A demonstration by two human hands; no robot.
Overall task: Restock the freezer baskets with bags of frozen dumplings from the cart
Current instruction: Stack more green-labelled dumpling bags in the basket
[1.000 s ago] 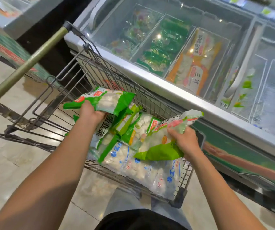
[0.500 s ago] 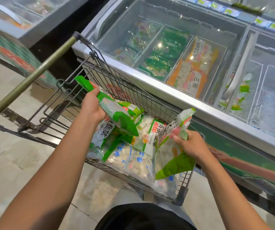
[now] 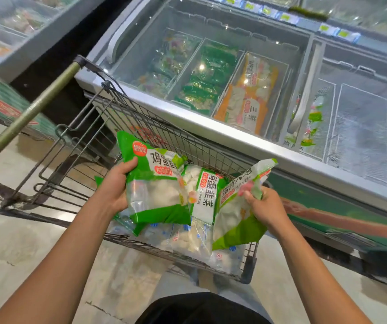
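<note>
My left hand grips a green-and-white dumpling bag by its left edge, face up over the wire cart. A second green bag hangs tilted from my right hand, which pinches it near the top over the cart's right side. Between them another green bag lies on several blue-printed clear bags in the cart. Just beyond the cart stands the chest freezer, its baskets holding green bags and orange bags under glass.
The cart's olive handle bar runs diagonally at left. Near-empty mesh baskets sit in the freezer's right section, with a white lid handle between sections. A second freezer stands at far left. Tiled floor lies under the cart.
My left hand has turned its bag from edge-on to face up and brought it nearer. The right hand's bag has stayed tilted over the cart's right side. The view shifted slightly.
</note>
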